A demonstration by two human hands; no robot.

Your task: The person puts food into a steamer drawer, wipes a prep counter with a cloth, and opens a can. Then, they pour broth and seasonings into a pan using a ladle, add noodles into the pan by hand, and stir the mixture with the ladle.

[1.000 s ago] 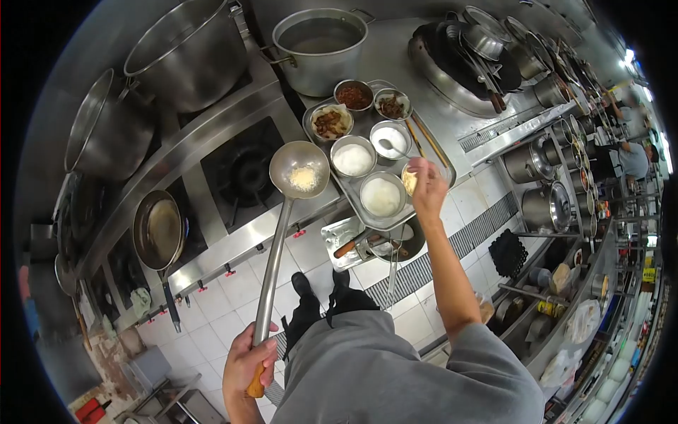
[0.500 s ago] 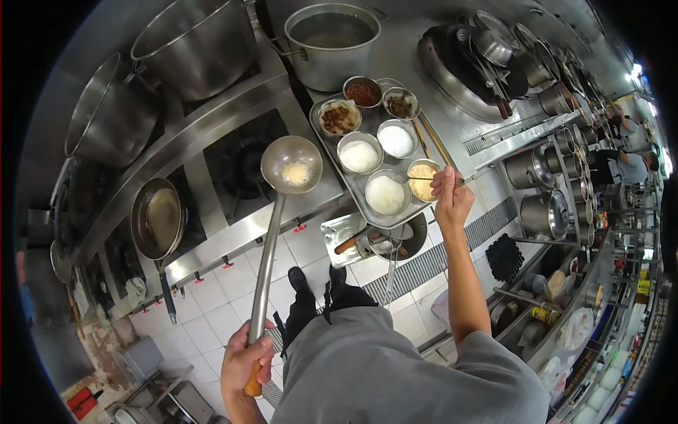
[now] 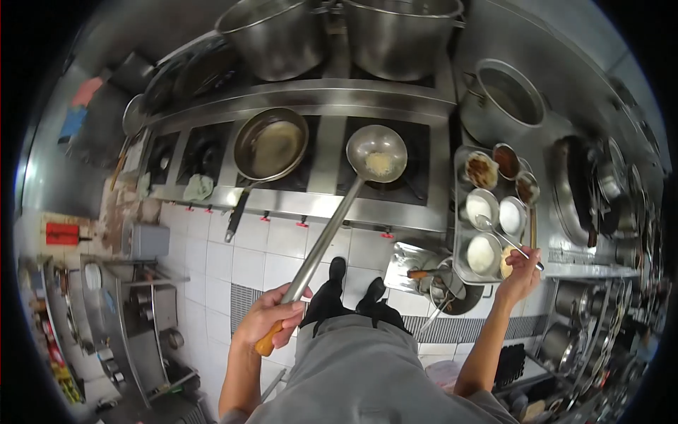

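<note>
My left hand (image 3: 272,319) is closed around the wooden-ended handle of a long metal ladle (image 3: 376,145). The ladle's bowl is above a stove burner and carries a small heap of pale yellow grains (image 3: 380,163). On the right, my right hand (image 3: 520,274) grips a metal spoon (image 3: 510,242), whose tip is near the rim of a bowl of white powder (image 3: 479,205). Another bowl of white contents (image 3: 481,254) sits just below the spoon. Partly behind my fingers is a bowl of yellowish powder (image 3: 507,261). These bowls stand on a metal tray (image 3: 461,267).
A frying pan (image 3: 271,145) sits on the stove to the left of the ladle. Large pots (image 3: 402,42) stand behind the burners, and an open pot (image 3: 503,102) is beyond the tray. Below the tray, a container (image 3: 470,302) holds utensils. Black shoes show on the tiled floor (image 3: 272,251).
My view has turned left, so the stove and tray appear farther right. The spoon has shifted from the lower white bowl towards the upper one. The ladle remains in my left hand.
</note>
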